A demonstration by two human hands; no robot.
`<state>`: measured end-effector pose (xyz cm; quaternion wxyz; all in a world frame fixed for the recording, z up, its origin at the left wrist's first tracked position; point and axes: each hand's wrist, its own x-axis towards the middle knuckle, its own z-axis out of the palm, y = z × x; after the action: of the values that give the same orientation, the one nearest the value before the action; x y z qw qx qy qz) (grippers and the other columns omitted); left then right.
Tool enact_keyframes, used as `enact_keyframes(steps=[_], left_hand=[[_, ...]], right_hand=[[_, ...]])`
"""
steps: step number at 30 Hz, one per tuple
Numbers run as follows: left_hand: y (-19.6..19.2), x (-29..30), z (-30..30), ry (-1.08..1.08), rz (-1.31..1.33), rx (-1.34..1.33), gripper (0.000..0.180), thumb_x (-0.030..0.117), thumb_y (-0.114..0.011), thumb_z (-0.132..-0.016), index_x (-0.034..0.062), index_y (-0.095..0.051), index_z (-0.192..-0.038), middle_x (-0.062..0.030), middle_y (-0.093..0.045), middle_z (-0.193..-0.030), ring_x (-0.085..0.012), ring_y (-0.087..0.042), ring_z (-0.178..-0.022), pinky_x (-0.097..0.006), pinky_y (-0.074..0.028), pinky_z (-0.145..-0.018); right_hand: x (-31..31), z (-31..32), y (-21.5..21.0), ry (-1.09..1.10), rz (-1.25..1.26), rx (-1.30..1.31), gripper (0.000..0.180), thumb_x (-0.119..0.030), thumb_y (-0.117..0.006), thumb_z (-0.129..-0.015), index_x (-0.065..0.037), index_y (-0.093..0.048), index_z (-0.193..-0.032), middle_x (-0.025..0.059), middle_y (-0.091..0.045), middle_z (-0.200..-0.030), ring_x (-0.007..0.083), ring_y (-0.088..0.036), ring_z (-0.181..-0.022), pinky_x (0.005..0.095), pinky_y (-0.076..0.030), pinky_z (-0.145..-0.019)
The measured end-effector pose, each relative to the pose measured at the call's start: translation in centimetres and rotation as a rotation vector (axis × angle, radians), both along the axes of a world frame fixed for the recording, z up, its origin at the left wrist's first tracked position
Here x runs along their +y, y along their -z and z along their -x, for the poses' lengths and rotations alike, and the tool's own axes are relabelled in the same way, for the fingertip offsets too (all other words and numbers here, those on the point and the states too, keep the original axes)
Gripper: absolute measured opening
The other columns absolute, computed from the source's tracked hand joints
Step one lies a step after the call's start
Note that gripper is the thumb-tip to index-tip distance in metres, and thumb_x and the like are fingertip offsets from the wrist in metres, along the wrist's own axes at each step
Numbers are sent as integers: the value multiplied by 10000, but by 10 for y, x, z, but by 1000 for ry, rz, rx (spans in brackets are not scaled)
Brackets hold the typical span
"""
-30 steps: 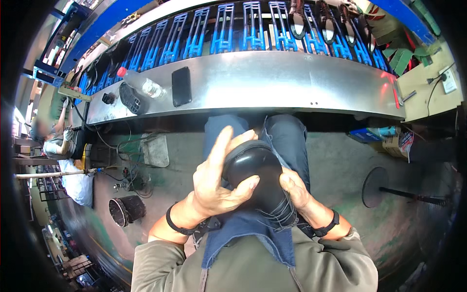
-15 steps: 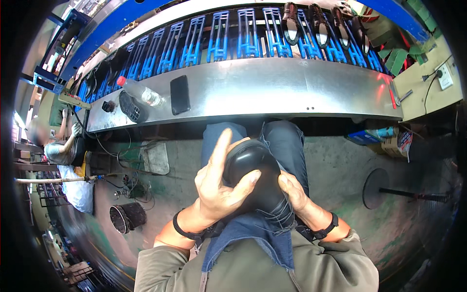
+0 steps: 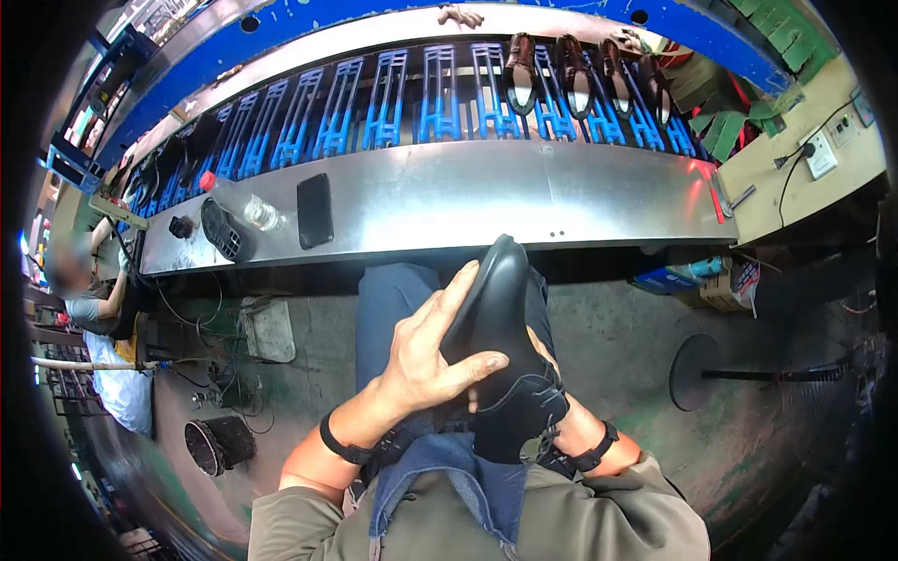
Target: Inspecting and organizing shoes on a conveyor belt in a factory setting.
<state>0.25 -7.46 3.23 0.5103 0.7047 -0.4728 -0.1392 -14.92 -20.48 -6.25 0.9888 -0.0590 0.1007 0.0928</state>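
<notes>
A black leather shoe is held above my lap, its toe pointing away from me and its open collar toward my body. My left hand lies along the shoe's left side, fingers stretched forward and the thumb bent over its top. My right hand grips the shoe from the right and underneath; most of its fingers are hidden behind the shoe. Dark laces hang near the right wrist.
Ahead stands a metal bench bearing a phone, a plastic bottle and a black sole. Brown shoes rest on blue racks behind. A black bucket is on the floor; a co-worker sits far left.
The shoe has turned so that its toe now points forward and its side faces up. My right hand has gone further behind it. My left hand stays against its left side.
</notes>
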Motion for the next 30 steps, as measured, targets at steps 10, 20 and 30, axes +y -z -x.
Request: enact_keyframes(steps=[10, 20, 30], left_hand=[[23, 2, -3, -21, 135, 29, 885, 299, -910, -712, -56, -513, -1419, -264, -648, -1275, -338, -690, -1120, -374, -563, -927], [-6, 13, 11, -29, 3, 48, 1003, 267, -908, -727, -99, -366, -1488, -288, -525, -1433, -344, -598, -1272, -384, -485, -1056], [0, 18, -31, -176, 306, 962, 591, 274, -755, -870, -23, -499, -1312, -130, -640, -1162, -199, -640, -1066, -350, -527, -941]], right_hand=[[1, -4, -1, 1, -98, -142, 686, -545, -377, -1048, 35, -485, -1400, 271, -649, -1209, 408, -686, -1050, 512, -575, -939], [5, -21, -31, 142, 571, 34, 654, -509, -350, -1068, 21, -463, -1433, 229, -614, -1307, 362, -651, -1145, 472, -540, -1013], [31, -41, -64, 254, 1538, -76, 517, -339, -485, -1062, 50, -412, -1394, 217, -653, -1161, 298, -658, -1038, 378, -500, -919]])
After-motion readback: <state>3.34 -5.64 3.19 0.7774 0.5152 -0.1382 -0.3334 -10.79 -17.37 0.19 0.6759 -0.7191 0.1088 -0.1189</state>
